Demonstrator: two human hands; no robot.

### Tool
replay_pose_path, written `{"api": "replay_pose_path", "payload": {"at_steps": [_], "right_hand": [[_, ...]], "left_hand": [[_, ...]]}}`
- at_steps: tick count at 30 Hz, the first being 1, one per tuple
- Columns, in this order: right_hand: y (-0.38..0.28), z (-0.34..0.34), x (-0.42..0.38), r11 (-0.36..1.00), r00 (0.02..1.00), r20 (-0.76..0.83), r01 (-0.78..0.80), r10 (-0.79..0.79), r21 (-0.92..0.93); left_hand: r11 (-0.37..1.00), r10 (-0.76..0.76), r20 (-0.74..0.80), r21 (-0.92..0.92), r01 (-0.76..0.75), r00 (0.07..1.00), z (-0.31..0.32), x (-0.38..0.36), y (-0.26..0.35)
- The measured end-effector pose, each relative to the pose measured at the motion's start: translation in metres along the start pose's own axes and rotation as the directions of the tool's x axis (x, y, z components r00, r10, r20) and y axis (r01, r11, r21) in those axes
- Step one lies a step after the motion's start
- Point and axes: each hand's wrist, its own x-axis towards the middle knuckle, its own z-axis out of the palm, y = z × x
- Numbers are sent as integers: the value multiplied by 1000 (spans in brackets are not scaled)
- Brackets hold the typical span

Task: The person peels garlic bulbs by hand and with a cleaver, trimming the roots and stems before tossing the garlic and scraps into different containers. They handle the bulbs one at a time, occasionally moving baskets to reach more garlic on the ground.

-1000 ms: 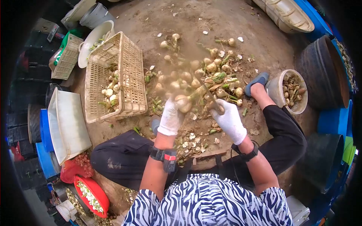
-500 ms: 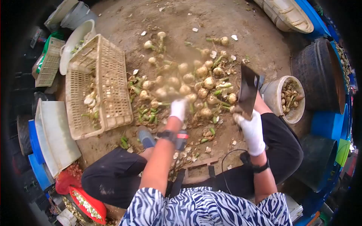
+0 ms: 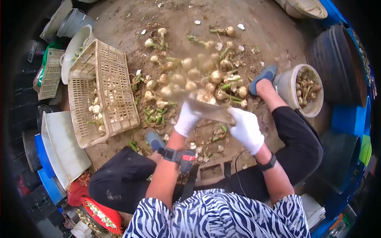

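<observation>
In a white glove, my right hand is wrapped round the handle end of a broad cleaver. The blade lies crosswise in front of me, above the near edge of the pile. My left hand, also gloved, is closed at the blade's left end; its fingers are partly behind the blade, and I cannot tell what they hold. Just beyond the blade's upper edge shows a pale garlic bulb. More garlic bulbs with green stems lie heaped on the ground, partly blurred.
A cream plastic crate lies tipped at left with some bulbs inside. A white bucket at right holds trimmings or small bulbs. My feet flank the heap. Cut green stems litter the ground. A red bag of white pieces stands lower left.
My right hand has swung the cleaver from upright by my right knee to level in front of me. My left hand has drawn back slightly from the heap and met the blade.
</observation>
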Motion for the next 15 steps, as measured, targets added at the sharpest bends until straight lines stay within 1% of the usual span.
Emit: {"api": "replay_pose_path", "payload": {"at_steps": [1,2,3,4,6,7,8,9,10,12,14,15], "right_hand": [[-8,0,-3,998,998,-6,66,-66,-18],[-15,-2,-7,998,997,-19,68,-68,-14],[-24,-6,-7,992,993,31,115,-114,-50],[-32,-9,-8,983,984,85,165,-158,-82],[-45,-13,-15,978,978,86,194,-188,-76],[-48,-14,-17,972,974,84,218,-211,-87],[-52,-13,-22,966,969,88,239,-231,-97],[-55,-12,-25,978,980,51,196,-193,-69],[-52,-8,-24,976,978,42,208,-205,-64],[-48,0,-24,959,962,-43,262,-268,-110],[-49,4,-31,965,970,-17,239,-242,-104],[-44,6,-29,966,968,-66,235,-242,-105]], "left_hand": [[999,-35,60,18,34,998,-1,-8,11],[992,96,5,85,-96,995,-4,-14,27],[963,224,-49,167,-214,973,-7,-20,49],[958,172,30,226,-174,985,-18,-29,72],[939,151,-9,313,-141,988,-26,-41,73],[933,164,-18,328,-149,986,-29,-45,70],[883,335,-38,362,-300,941,-32,-52,70],[805,498,-49,398,-440,866,-35,-58,70],[797,505,-52,411,-442,862,-37,-63,69],[902,368,-89,274,-332,926,-39,-78,80],[895,364,-91,311,-321,927,-41,-89,93],[904,244,-82,379,-197,966,-39,-93,103]]}}
